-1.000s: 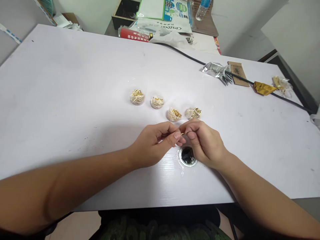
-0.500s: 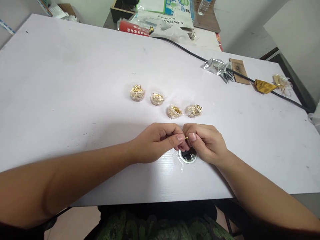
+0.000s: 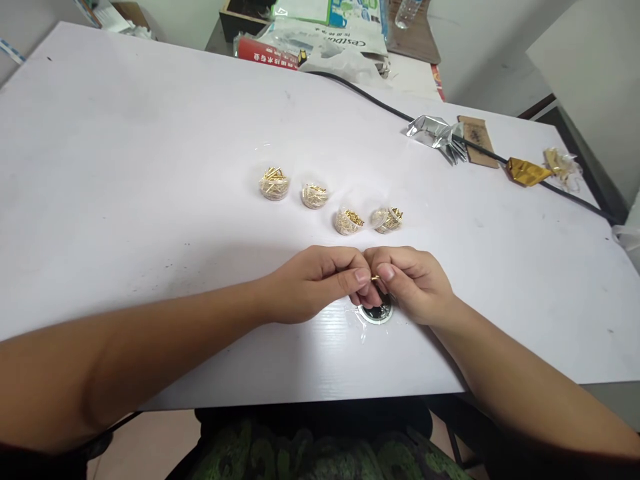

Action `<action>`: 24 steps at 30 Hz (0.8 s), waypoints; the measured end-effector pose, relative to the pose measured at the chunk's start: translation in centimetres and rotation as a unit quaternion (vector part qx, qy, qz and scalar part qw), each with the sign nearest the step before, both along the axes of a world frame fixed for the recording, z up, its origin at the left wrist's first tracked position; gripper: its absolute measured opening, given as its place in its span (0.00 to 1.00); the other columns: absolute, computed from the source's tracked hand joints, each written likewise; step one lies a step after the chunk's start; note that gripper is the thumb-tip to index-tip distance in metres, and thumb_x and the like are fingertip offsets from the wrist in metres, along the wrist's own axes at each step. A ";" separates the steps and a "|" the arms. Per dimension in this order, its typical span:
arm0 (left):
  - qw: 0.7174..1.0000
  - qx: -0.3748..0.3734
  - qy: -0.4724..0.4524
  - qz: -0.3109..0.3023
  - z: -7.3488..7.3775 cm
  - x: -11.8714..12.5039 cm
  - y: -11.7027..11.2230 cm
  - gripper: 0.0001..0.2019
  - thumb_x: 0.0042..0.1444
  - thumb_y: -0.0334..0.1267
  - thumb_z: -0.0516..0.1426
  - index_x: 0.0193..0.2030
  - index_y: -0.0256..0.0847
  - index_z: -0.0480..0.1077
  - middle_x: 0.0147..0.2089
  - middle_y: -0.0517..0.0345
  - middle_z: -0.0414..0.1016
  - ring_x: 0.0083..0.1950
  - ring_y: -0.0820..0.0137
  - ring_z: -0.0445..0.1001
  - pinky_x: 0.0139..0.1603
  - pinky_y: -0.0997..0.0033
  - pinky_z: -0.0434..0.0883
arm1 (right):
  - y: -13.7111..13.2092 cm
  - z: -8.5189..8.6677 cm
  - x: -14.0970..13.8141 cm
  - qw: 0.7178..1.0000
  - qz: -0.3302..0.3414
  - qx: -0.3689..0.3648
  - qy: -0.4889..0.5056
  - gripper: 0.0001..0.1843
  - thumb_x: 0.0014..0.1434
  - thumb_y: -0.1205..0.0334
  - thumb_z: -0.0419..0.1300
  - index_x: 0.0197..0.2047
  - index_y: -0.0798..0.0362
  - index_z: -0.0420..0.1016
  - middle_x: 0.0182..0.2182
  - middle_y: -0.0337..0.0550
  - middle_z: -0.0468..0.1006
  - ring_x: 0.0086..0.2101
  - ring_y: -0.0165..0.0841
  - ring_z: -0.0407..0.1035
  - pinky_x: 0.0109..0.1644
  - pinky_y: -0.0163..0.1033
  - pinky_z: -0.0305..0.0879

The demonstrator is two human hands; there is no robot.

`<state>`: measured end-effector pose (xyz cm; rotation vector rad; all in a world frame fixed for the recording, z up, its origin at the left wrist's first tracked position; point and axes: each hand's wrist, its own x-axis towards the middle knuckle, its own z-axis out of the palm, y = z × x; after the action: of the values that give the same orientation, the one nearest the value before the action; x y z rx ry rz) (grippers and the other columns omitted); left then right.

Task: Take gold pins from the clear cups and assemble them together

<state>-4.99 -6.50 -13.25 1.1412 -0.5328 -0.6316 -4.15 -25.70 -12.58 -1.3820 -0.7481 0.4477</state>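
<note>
Wearing dark green patterned clothing (image 3: 310, 453), just below the front edge of the white surface (image 3: 150, 147). A little farther, partly covering with the fingers a round black thing with a pale rim (image 3: 376, 322). With the left hand (image 3: 320, 283), pinching narrowly one end of a small gold piece (image 3: 375, 278); with the right hand (image 3: 415, 283), pinching narrowly at its other end, thumb tips near each other. Cannot tell whether one single piece or two joined.

Behind the hands, standing in an uneven row, from right to left and mostly farther each time: four clear cups (image 3: 275, 192) with many gold pins inside. Beyond them to the right, lying along a black cable (image 3: 360, 98): gold foil (image 3: 526, 172), silver foil (image 3: 427, 131) and brown cardboard (image 3: 480, 137). Past the far edge, crowded together: a white plastic bag (image 3: 345, 65), a red package (image 3: 265, 53), a black box (image 3: 240, 27) and a clear bottle (image 3: 407, 13).
</note>
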 end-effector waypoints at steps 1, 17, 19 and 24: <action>1.000 -0.003 0.000 -0.002 0.0 0.0 0.0 0.10 0.67 0.33 0.51 0.36 0.32 0.69 0.37 0.51 0.78 0.40 0.75 0.76 0.44 0.75 0.74 | 0.0 0.1 0.0 1.000 0.003 0.001 0.005 0.15 0.70 0.66 0.48 0.30 0.56 0.62 0.24 0.40 0.70 0.29 0.29 0.71 0.31 0.36 0.70; 0.998 0.040 -0.035 0.036 -0.1 0.0 0.0 0.09 0.65 0.33 0.52 0.34 0.32 0.68 0.34 0.53 0.76 0.37 0.76 0.75 0.40 0.76 0.74 | 0.0 0.1 -0.1 1.000 -0.002 -0.012 0.004 0.14 0.70 0.65 0.49 0.30 0.56 0.62 0.27 0.41 0.71 0.32 0.30 0.71 0.33 0.38 0.70; 0.996 0.060 -0.042 0.052 -0.1 0.0 0.0 0.09 0.64 0.33 0.53 0.33 0.33 0.68 0.33 0.55 0.76 0.36 0.76 0.75 0.39 0.77 0.74 | 0.0 0.0 -0.1 0.999 -0.018 -0.034 -0.009 0.15 0.70 0.64 0.49 0.30 0.56 0.63 0.27 0.41 0.72 0.31 0.29 0.71 0.33 0.38 0.70; 0.991 0.087 -0.048 0.088 -0.1 -0.2 0.0 0.08 0.63 0.32 0.54 0.33 0.33 0.69 0.32 0.56 0.75 0.35 0.77 0.74 0.38 0.78 0.74 | -0.1 0.0 -0.3 0.991 -0.074 -0.099 -0.055 0.15 0.70 0.64 0.51 0.29 0.55 0.66 0.25 0.39 0.71 0.27 0.27 0.68 0.29 0.34 0.63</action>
<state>-5.17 -6.49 -13.30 1.3724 -0.4592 -0.4785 -4.41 -25.75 -12.59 -1.6462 -0.6980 0.3369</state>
